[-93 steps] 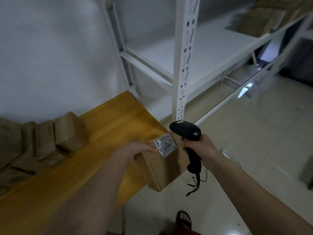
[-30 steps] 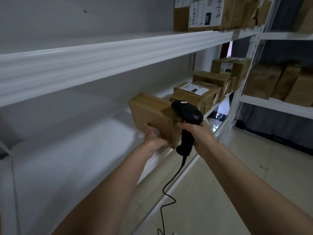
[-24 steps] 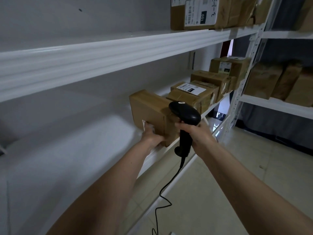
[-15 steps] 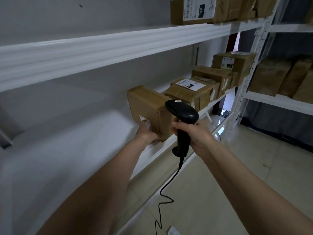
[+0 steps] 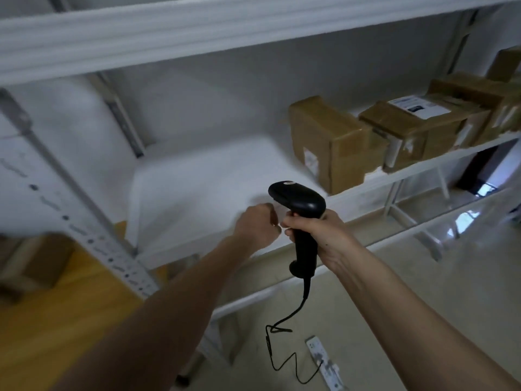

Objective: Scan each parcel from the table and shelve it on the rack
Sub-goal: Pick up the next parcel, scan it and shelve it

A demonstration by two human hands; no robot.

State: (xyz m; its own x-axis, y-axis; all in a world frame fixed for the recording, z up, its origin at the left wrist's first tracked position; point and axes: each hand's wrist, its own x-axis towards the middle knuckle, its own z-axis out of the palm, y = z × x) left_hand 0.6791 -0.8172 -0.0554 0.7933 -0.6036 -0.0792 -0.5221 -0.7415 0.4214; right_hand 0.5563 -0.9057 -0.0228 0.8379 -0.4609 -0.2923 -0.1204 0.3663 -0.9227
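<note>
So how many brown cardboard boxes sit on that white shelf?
4: nearest box standing upright; white-labelled box beside it; third box behind that; fourth box cut off far right. More may be hidden.

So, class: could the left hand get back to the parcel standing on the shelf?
Probably yes. The left hand holds nothing, and only bare shelf lies between it and the parcel. The scanner sits to the right, off that path.

Left hand's fingers [image 5: 272, 218] blurred — parcels [image 5: 504, 80] cut by right edge.
</note>
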